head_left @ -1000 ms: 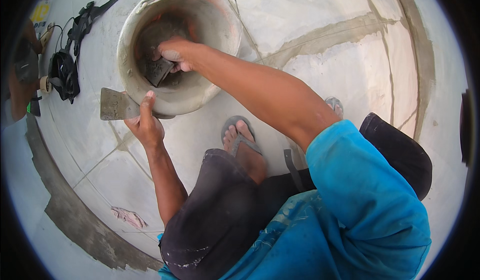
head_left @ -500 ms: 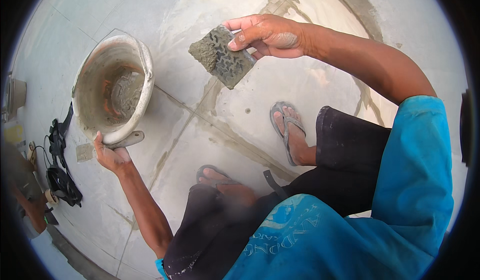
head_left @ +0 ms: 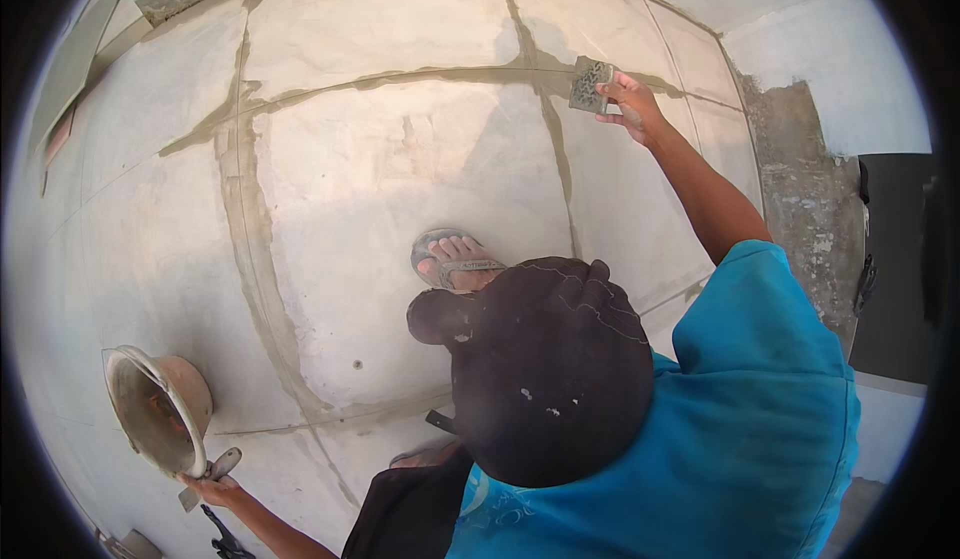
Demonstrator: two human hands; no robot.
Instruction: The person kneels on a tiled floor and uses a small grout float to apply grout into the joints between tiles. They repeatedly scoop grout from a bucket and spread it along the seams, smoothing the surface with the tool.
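My right hand (head_left: 630,109) is stretched out at the upper right, closed on a small square grey pad (head_left: 588,84) with a tread pattern, by a smeared grout line (head_left: 535,81). Whether the pad touches the floor, I cannot tell. My left hand (head_left: 222,494) is low on the left, gripping a putty knife (head_left: 224,462) at the rim of a stained white bucket (head_left: 185,384). The bucket is tilted, with grey residue inside.
Pale tiled floor (head_left: 400,179) spreads around my sandalled foot (head_left: 455,259) and bent, dark-clad leg. Leaning panels (head_left: 75,69) stand upper left. A wall (head_left: 800,39) with a rough grey band (head_left: 800,179) and a dark panel (head_left: 900,269) are right. Black straps (head_left: 225,534) lie lower left.
My right hand came out of the bucket with the pad and reached right. My view has swung right, so the bucket sits lower left. My left hand still grips the knife by it.
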